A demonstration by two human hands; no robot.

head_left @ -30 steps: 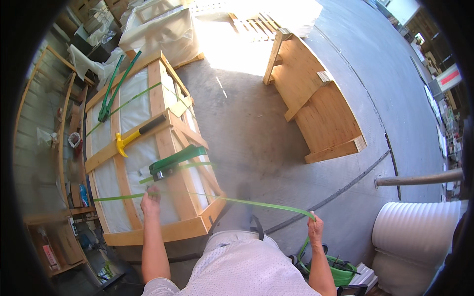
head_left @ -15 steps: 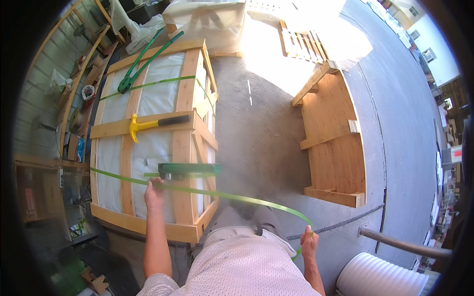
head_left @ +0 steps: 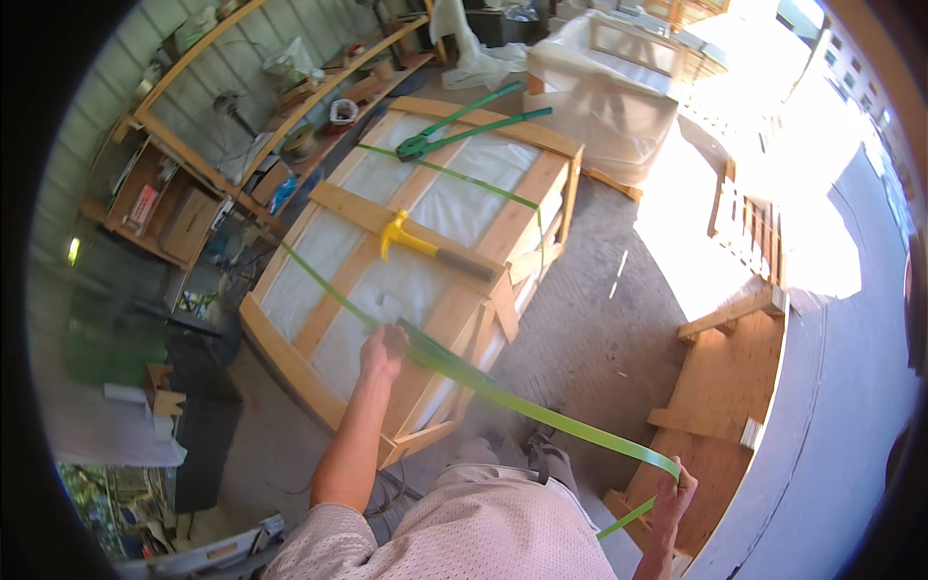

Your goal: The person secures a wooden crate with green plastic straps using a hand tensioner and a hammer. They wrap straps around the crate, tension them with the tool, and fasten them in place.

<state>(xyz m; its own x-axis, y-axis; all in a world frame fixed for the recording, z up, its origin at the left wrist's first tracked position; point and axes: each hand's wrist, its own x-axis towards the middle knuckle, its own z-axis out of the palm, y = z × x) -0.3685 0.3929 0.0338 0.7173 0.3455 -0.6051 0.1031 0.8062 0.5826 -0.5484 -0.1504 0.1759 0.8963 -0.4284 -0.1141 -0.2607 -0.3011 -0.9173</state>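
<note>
While stretched taut over pale slatted wooden crate [head_left: 425, 242], flat glossy green plastic strap [head_left: 541, 416] pinched at both ends: left hand [head_left: 384, 350] on crate, right hand [head_left: 674, 488] low. Yellow-headed hammer [head_left: 430, 246], green long-handled cutters [head_left: 454, 130] atop.

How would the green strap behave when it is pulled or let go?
The green strap runs nearly straight between left hand and right hand, so it looks springy, not limp. It is thin and flat, probably light. Released, it may recoil off the wooden crate.
</note>
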